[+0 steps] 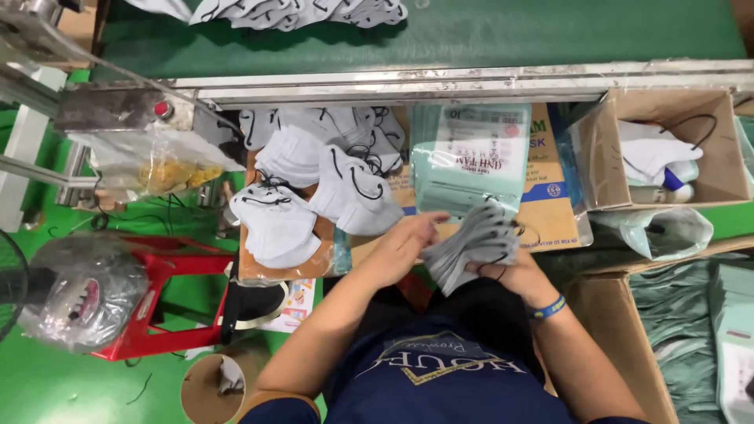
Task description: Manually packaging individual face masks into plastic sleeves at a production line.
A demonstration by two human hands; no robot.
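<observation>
Both hands hold one stack of grey masks point(471, 243): right hand point(514, 271) clamped beneath, left hand point(404, 243) clamped on its left edge.

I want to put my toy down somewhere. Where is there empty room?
The green belt behind the metal rail is bare right of the mask heap. The cardboard is crowded: white masks, pale green pouches, and both hands holding a grey mask stack.
</observation>
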